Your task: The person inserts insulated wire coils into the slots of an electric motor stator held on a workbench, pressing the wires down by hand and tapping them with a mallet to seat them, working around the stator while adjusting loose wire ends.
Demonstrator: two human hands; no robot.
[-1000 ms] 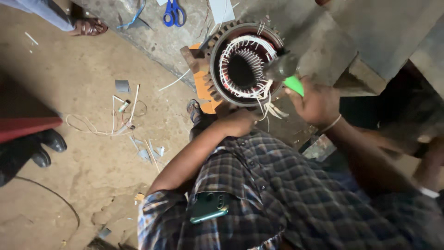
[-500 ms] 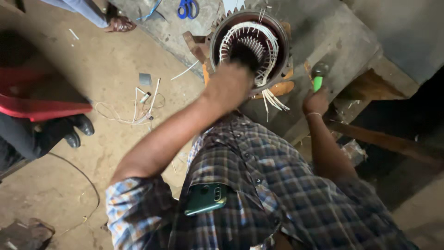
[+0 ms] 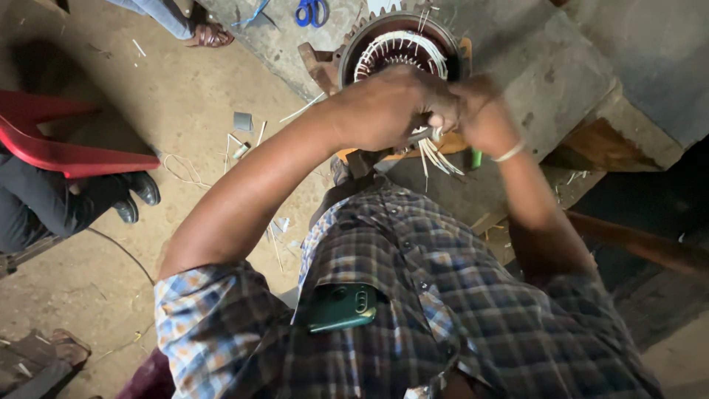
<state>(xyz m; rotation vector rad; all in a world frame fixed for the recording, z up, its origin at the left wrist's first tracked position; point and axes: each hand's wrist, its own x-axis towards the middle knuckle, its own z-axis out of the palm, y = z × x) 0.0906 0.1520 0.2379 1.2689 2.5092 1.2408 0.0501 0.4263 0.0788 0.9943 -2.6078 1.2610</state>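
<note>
Copper windings are showing inside the round motor stator (image 3: 402,46), which is lying on its side at the far edge of the concrete slab (image 3: 546,66), its open bore facing the person so both hands can be working at its near rim. In the head view, the left hand (image 3: 384,107) is coming in over the stator's lower edge with its fingers curled tight, seemingly pinching the bundle of white leads (image 3: 437,157) that is hanging down from the windings. The right hand (image 3: 480,111) is pressing in just beside it, touching it; whether its fingers are clamped on anything I cannot tell, though a green tool handle (image 3: 477,157) is poking out below it. Blue-handled scissors (image 3: 312,11) are lying on the slab to the far left, within reach. A dark phone (image 3: 343,307) is sitting in the checked shirt's pocket, and a red chair (image 3: 70,144) is standing on the floor to the left.
</note>
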